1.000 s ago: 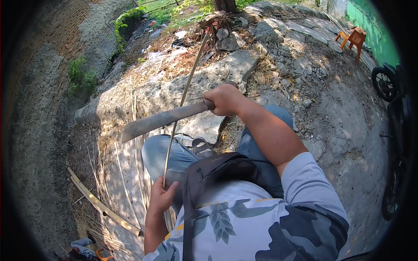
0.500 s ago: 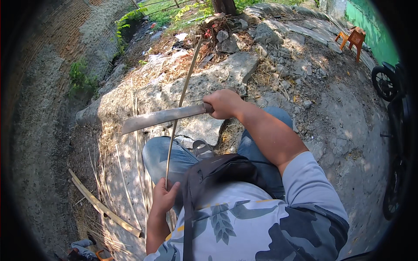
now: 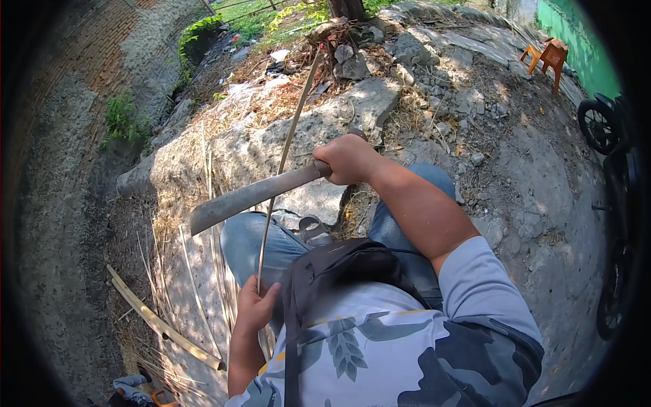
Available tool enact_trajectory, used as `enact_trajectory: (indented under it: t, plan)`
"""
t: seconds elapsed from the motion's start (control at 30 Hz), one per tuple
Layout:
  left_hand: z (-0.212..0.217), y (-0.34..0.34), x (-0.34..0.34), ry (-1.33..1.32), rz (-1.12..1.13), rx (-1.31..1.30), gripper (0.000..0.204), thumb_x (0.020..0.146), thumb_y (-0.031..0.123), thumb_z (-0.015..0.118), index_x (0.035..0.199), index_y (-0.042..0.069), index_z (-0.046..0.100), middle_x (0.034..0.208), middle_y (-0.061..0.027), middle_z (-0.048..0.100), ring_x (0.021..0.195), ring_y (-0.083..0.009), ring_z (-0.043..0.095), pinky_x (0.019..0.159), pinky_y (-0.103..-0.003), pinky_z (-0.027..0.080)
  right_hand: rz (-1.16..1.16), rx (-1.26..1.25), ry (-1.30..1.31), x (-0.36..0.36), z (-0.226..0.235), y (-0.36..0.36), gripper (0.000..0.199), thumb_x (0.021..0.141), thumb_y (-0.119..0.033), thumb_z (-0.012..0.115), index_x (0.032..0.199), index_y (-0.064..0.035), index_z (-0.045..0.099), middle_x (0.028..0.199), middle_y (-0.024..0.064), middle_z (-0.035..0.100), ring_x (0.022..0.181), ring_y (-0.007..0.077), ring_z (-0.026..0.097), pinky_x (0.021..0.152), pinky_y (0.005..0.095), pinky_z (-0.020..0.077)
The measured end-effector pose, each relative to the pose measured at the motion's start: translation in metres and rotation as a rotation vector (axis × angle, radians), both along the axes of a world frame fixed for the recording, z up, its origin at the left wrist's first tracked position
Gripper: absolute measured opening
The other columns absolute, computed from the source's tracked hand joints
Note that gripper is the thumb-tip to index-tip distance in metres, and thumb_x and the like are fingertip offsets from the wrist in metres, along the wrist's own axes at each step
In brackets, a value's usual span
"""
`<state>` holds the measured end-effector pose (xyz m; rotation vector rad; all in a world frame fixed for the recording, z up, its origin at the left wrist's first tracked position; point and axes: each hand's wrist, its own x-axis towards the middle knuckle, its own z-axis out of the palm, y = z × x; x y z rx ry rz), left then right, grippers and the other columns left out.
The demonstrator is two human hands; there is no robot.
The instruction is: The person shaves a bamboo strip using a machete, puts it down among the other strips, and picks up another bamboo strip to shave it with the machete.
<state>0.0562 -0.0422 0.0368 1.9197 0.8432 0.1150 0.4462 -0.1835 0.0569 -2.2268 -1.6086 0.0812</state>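
Observation:
A machete [image 3: 261, 192] with a broad, dull blade and a wooden handle is gripped in my right hand [image 3: 348, 160], its blade pointing left and slanting down toward its tip. The blade lies across a long, thin bamboo strip [image 3: 291, 129]; whether it touches the strip I cannot tell. Near my left knee, the lower end of the strip is held in my left hand [image 3: 255, 306], thumb up against the fingers. The strip's far end reaches up to the rubble by the tree trunk.
Thin bamboo strips [image 3: 218, 271] and a split bamboo pole [image 3: 163, 327] lie on the ground to my left. A concrete slab [image 3: 325, 122] is ahead, with rubble around it. Orange plastic stools [image 3: 554, 58] and a motorcycle [image 3: 616, 203] stand at the right. A black bag [image 3: 349, 264] rests on my lap.
The machete's blade tip has dropped, so the blade slants more steeply. My right hand has shifted slightly left; my left hand and the strip are nearly unchanged.

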Motion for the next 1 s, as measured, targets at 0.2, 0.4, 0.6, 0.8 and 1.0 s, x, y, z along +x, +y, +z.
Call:
enact_trajectory:
  t: [0.2,0.4,0.6,0.8,1.0]
  plan:
    - [-0.002,0.0,0.004,-0.016,0.025,-0.016,0.031,0.09,0.02,0.079,0.083,0.007,0.052,0.068,0.0048,0.046,0.064,-0.0053,0.04,0.055,-0.027,0.036,-0.02,0.013,0.014,0.002,-0.003,0.001,0.022,0.071,-0.018,0.073,0.092,-0.0157,0.069,0.086,0.0091,0.073,0.086,0.0329,0.072,0.075,0.047,0.0557]
    - [0.004,-0.004,0.005,0.001,-0.008,0.051,0.031,0.09,0.021,0.079,0.083,0.007,0.052,0.068,0.0043,0.047,0.064,-0.0057,0.041,0.055,-0.027,0.037,-0.023,-0.014,0.002,-0.001,0.003,-0.001,0.021,0.07,-0.016,0.073,0.091,-0.0149,0.069,0.086,0.0099,0.073,0.086,0.0331,0.072,0.077,0.0472,0.0559]
    - [0.005,-0.006,0.006,0.011,0.012,0.005,0.028,0.091,0.021,0.078,0.086,0.005,0.056,0.071,0.0016,0.055,0.066,-0.0065,0.048,0.059,-0.027,0.042,-0.023,-0.049,0.009,-0.002,0.001,0.001,0.019,0.07,-0.015,0.071,0.089,-0.0144,0.069,0.086,0.0104,0.073,0.087,0.0333,0.072,0.076,0.047,0.0563]
    - [0.0,-0.002,0.003,0.045,-0.012,0.01,0.025,0.092,0.022,0.077,0.095,0.001,0.062,0.078,-0.0025,0.065,0.072,-0.009,0.056,0.066,-0.029,0.048,-0.027,-0.044,0.041,-0.003,0.0,0.0,0.017,0.071,-0.016,0.07,0.089,-0.0148,0.07,0.086,0.0106,0.073,0.086,0.0338,0.072,0.076,0.0477,0.0563]
    - [0.0,-0.004,0.004,0.016,0.001,0.017,0.026,0.091,0.022,0.077,0.096,0.001,0.063,0.08,-0.0038,0.066,0.073,-0.0098,0.058,0.067,-0.029,0.048,-0.016,-0.084,0.056,-0.001,-0.01,0.006,0.02,0.073,-0.018,0.07,0.093,-0.0153,0.069,0.088,0.0111,0.073,0.088,0.0349,0.071,0.077,0.0489,0.0558]
